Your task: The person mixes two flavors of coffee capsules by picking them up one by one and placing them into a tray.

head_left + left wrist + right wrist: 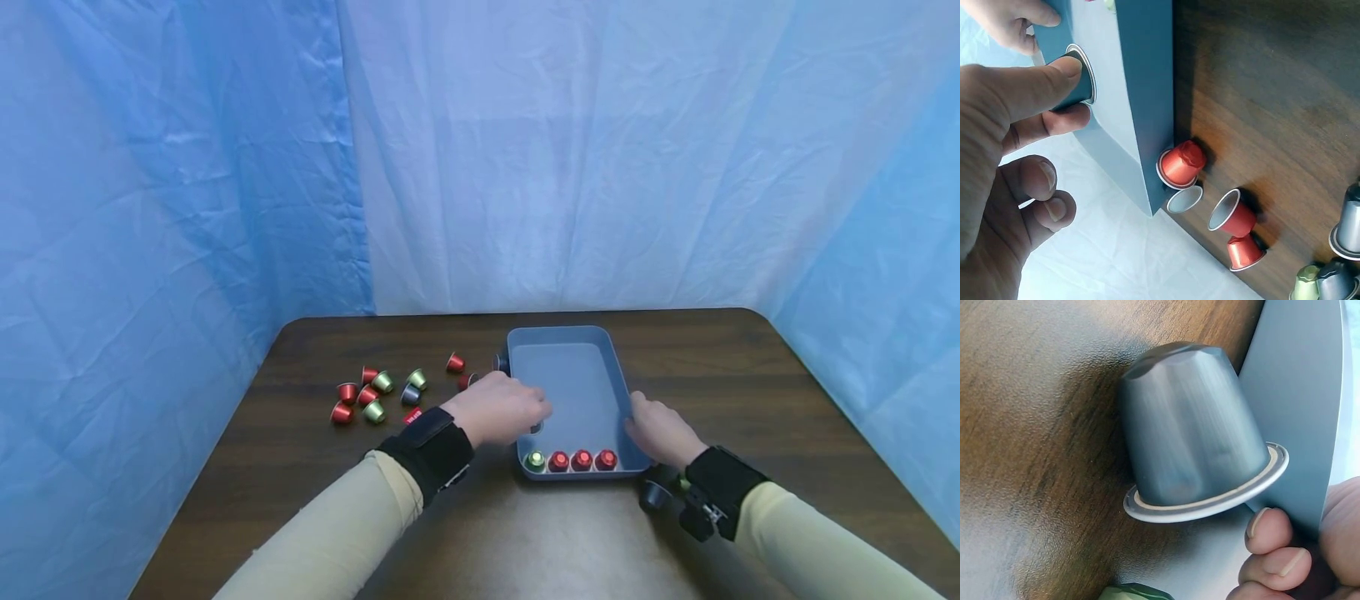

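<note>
My left hand [498, 408] pinches a dark coffee capsule [1085, 84] between thumb and index finger, over the left part of a blue-grey tray [570, 383]. Its other fingers curl loosely below. At the tray's right side, my right hand [663, 429] grips the wall near the front corner, fingertips [1285, 565] curled at the outside. One green capsule [535, 461] and three red capsules [582, 460] stand in a row along the tray's near wall. Close to the right hand, a dark capsule [1191, 425] lies outside the tray on the table.
Several red, green and dark capsules [367, 396] lie scattered on the wooden table [465, 525] left of the tray. A red capsule [1184, 164] sits close by the tray's left wall. Part of a green capsule [1135, 592] shows near the right wrist. Blue sheeting [562, 167] hangs behind.
</note>
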A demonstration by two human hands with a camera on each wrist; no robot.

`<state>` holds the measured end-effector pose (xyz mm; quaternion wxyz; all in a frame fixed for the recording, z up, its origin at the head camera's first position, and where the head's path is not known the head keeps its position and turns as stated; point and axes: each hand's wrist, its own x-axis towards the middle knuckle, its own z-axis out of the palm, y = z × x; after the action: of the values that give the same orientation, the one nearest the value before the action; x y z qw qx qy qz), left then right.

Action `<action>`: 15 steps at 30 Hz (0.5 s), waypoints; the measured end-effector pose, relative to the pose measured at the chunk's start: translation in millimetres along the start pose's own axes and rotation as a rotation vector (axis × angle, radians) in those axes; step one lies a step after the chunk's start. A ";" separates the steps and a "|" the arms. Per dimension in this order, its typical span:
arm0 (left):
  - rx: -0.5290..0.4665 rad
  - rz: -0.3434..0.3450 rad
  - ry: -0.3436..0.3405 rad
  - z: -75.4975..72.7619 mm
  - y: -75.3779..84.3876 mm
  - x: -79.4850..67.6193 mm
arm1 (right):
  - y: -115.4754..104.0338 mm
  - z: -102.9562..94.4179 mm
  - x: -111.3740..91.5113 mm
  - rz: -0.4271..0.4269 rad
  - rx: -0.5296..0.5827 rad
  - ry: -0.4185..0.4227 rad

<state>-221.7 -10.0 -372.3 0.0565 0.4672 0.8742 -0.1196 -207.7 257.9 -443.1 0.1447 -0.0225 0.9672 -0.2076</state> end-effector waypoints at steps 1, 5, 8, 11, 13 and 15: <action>0.002 0.002 -0.003 0.9 0.1 0.8 | 0.3 -0.1 0.1 -0.004 -0.001 0.001; 0.015 0.006 -0.023 4.8 0.2 4.2 | 0.9 -0.2 0.8 -0.003 -0.001 -0.002; 0.018 0.008 -0.041 8.2 0.5 6.5 | 1.5 0.3 1.1 0.000 0.001 -0.004; 0.016 0.018 -0.054 10.6 1.4 9.0 | 2.0 0.7 1.0 0.004 0.001 -0.003; 0.007 0.025 -0.056 12.3 2.2 11.0 | 1.9 0.7 0.9 0.006 0.002 -0.004; -0.001 0.031 -0.058 13.2 3.1 12.4 | 2.0 0.8 1.0 0.010 0.005 -0.005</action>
<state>-226.2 -1.8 -388.2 0.0841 0.4770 0.8649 -0.1319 -208.4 259.3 -444.9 0.1481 -0.0176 0.9664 -0.2092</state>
